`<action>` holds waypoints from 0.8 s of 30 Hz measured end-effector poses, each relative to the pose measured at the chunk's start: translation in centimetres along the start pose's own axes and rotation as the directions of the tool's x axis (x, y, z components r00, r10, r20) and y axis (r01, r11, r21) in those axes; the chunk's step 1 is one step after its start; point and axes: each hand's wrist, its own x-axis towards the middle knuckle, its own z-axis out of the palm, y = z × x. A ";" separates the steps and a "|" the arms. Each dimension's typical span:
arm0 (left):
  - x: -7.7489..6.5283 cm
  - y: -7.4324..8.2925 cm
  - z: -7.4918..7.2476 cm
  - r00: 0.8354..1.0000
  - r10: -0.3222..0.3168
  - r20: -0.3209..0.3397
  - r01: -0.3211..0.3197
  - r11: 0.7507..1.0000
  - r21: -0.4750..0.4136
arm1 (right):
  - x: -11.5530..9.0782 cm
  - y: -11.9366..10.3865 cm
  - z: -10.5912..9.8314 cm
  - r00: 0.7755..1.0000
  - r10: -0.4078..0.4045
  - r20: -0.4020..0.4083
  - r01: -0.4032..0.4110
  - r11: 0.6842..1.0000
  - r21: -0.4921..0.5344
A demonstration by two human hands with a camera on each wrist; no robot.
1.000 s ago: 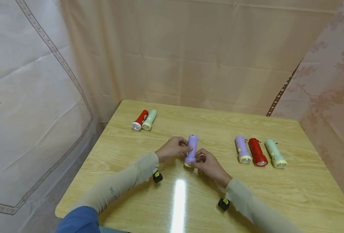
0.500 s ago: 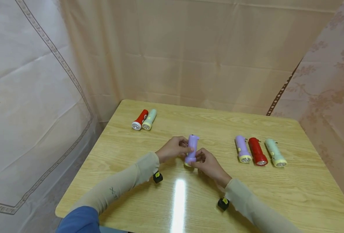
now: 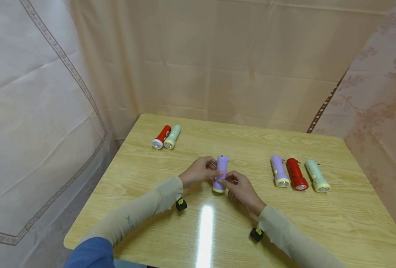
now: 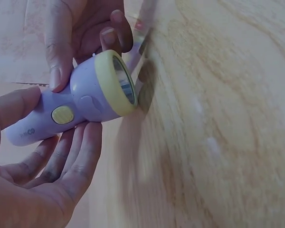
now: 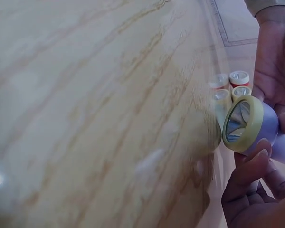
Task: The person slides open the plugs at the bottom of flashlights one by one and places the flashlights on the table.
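Observation:
Near the middle of the table, both hands hold a purple flashlight [image 3: 222,163] with a pale yellow rim around its lens. My left hand [image 3: 199,172] grips its barrel from the left, thumb on top and fingers beneath. From the right, my right hand [image 3: 243,190] pinches it just behind the head, the thumb lying across the body. In the left wrist view a yellow switch [image 4: 62,114] shows on the barrel. The lens [image 5: 238,121] faces the near side, its rim close to the tabletop; whether it touches I cannot tell.
On the right lie a purple flashlight [image 3: 279,171], a red one [image 3: 296,175] and a mint green one [image 3: 316,175] in a row. A red flashlight [image 3: 161,137] and a mint one [image 3: 172,137] lie side by side at the back left. Curtains [image 3: 218,67] surround the wooden table [image 3: 157,238].
My right thumb has shifted slightly up the flashlight, away from the lens end, and more of the yellow rim shows. My left hand keeps its grip; the other flashlights lie unmoved.

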 end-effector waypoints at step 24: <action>0.4 0.3 -0.9 0.985 -0.141 0.098 0.166 0.926 -0.339 | -0.5 -0.1 -0.4 0.991 -0.129 -0.046 0.120 0.978 -0.171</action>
